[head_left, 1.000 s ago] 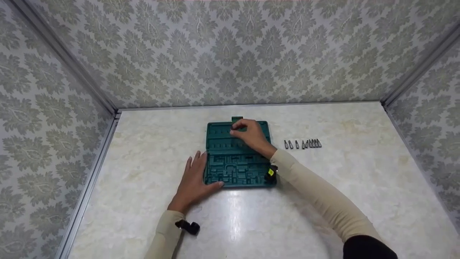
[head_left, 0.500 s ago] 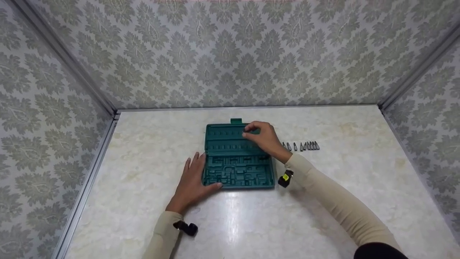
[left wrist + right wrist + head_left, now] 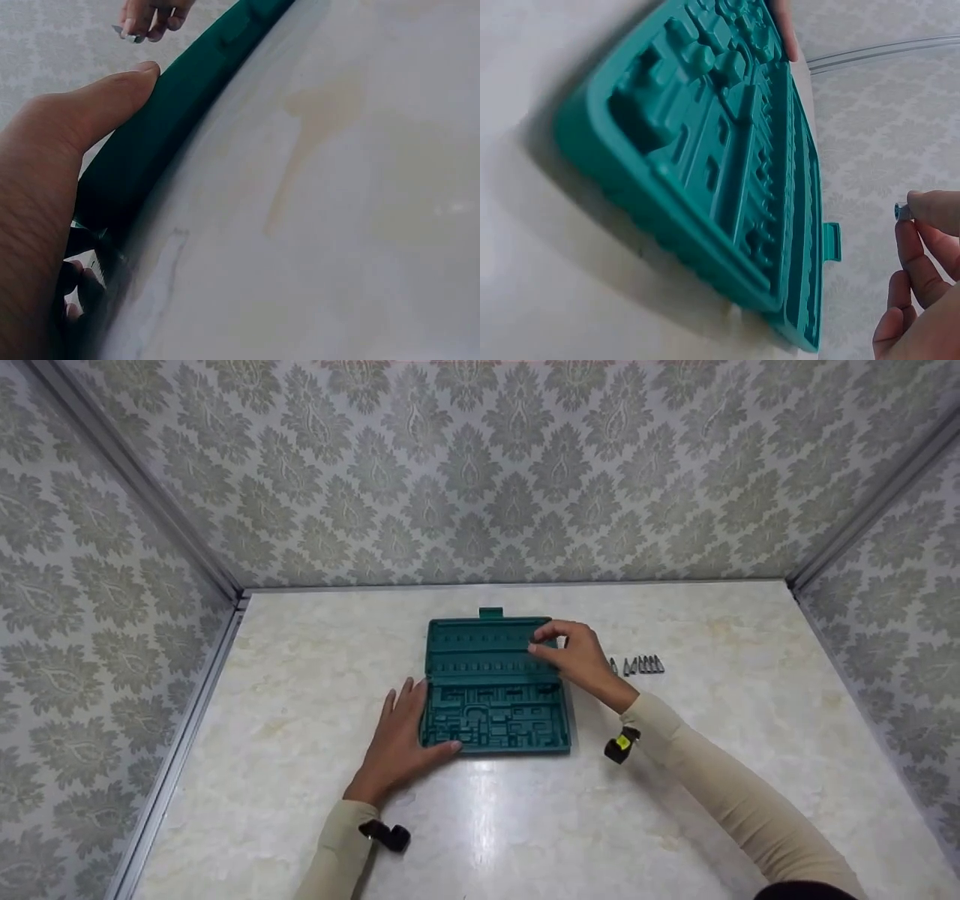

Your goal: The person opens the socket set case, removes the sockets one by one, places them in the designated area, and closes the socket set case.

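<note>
A green plastic tool case [image 3: 517,727] lies open and flat on the table, its moulded recesses facing up. My left hand [image 3: 397,746] rests against the case's near left corner, thumb on the front rim and fingers straight along the left side. Over the right part of the lid, my right hand [image 3: 581,656] pinches a small silver bit socket [image 3: 903,212] between thumb and forefinger. Its hollow end shows in the right wrist view, its narrow tip in the left wrist view. Right of the case stand several similar bit sockets [image 3: 651,664], some hidden behind the right hand.
The pale marbled table [image 3: 300,660] is bounded by a patterned back wall [image 3: 517,472] and side walls. The case's latch [image 3: 491,613] sticks out at the far edge of the lid.
My right hand has moved right across the lid, still pinching the bit socket, and now covers part of the row. The left hand stays at the case's corner.
</note>
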### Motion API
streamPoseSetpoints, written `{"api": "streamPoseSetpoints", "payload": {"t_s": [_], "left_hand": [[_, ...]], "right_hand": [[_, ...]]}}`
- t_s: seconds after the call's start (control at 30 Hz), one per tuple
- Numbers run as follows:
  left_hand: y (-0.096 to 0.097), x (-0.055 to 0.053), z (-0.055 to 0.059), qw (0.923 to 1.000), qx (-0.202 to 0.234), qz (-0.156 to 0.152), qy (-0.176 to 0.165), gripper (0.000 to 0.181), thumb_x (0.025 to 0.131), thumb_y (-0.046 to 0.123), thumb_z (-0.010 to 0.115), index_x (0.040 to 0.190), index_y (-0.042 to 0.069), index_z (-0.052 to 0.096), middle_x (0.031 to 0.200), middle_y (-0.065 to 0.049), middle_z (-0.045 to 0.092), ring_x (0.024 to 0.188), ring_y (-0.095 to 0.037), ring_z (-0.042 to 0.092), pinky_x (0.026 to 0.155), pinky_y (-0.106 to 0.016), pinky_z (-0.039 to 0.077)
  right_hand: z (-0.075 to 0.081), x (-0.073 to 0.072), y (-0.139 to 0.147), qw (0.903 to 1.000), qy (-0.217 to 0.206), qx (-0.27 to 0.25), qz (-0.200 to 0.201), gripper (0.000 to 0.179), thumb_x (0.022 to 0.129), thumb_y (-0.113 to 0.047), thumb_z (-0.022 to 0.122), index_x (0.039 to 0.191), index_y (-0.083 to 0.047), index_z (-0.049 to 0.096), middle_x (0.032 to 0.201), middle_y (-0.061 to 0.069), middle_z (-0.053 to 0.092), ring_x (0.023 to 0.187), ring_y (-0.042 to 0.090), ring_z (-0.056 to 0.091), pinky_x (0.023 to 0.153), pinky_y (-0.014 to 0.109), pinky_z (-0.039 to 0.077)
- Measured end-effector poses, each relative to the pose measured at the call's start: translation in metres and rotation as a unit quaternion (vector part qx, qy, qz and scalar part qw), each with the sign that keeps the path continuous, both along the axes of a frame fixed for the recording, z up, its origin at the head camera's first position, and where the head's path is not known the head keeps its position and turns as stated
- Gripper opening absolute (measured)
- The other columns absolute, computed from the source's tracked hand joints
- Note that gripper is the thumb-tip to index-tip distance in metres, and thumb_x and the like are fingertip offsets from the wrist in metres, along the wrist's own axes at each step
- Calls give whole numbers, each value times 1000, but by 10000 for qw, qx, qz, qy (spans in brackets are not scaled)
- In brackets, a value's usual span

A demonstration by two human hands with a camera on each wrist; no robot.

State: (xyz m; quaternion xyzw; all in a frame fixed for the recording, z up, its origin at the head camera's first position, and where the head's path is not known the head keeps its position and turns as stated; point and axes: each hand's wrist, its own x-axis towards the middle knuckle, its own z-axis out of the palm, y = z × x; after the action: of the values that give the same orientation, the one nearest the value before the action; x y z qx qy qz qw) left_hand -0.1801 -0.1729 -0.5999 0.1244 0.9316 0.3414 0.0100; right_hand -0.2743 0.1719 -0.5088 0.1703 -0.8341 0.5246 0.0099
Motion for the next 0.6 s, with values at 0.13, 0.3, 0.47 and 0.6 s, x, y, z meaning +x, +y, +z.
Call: {"api": "streamPoseSetpoints", "payload": {"t_s": [0.13,0.3,0.47,0.6], "left_hand": [[1,0,1,10000,28,19,-24,129,84,81,76,179,15,17,184,-12,14,171,-34,4,137,-58,6],[1,1,2,9999,60,75,-56,129,83,83,76,179,18,18,185,-11,13,171,-36,3,137,-60,8],[1,1,2,9998,75,133,-125,131,82,85,75,179,21,17,185,-8,12,171,-35,1,136,-61,9],[1,1,2,9998,60,139,-161,131,82,86,75,179,20,16,185,-8,11,171,-35,0,136,-61,9]], "right_hand": [[-1,6,12,9999,-1,-54,-86,22,103,-16,81,117,0,79,113,9,77,101,27,64,80,36,45],[-4,13,25,9997,-69,-93,-216,20,101,-16,83,116,-1,80,112,10,77,99,23,62,80,35,42],[-9,17,38,9993,-86,-7,-364,19,102,-14,82,115,-1,81,110,7,78,98,22,63,79,34,44],[-12,19,50,9988,-146,23,-467,19,103,-15,81,116,-1,81,111,6,79,99,23,64,80,34,44]]}}
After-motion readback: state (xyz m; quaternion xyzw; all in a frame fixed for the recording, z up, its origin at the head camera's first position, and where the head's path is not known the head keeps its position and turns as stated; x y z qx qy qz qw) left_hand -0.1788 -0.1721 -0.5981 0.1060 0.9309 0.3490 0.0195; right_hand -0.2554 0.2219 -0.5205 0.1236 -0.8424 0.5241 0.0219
